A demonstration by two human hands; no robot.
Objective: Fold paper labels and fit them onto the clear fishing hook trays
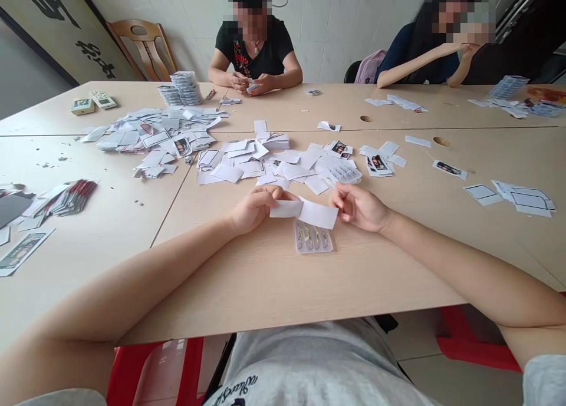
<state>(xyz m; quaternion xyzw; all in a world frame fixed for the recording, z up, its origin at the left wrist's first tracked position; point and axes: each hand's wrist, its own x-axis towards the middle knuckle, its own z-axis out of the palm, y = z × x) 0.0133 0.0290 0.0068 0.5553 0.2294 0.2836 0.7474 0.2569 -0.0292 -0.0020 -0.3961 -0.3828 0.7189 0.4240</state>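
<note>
one white strip (318,213), creased or really two overlapped (i cannot tell), spans the hands, over the far edge of one clear box (313,251) on the tabletop (247,288). it should be light, bendy and easily creased, best pinched at its short ends. the left grip (254,210) is clamped on one end; whether the right grip (365,208) is closed on the other, i cannot tell. four hooks (316,235) show; loose slips (292,169) are too many to count.
</note>
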